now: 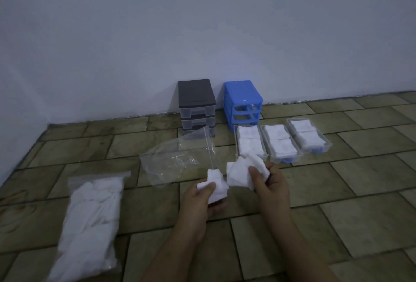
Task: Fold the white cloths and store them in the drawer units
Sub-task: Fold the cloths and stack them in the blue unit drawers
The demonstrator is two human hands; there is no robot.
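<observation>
Sealed bag of cloths (90,221), far left: unfolded stock, presumably awaiting its turn. Left hand (200,200) pinched one white cloth (215,188); right hand (269,182) gripped a second cloth (240,173), likely separating them. Three drawers (282,142), right, lay pulled from the blue unit (243,104) for filling.

Soft white cloths (240,174), glossy clear plastic bags (173,164), plastic drawer units (243,101), matt floor tiles (337,225).

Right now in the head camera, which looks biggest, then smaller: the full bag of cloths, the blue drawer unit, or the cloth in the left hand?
1. Full bag of cloths, though it lies nearer.
2. Blue drawer unit.
3. Cloth in the left hand.
</observation>
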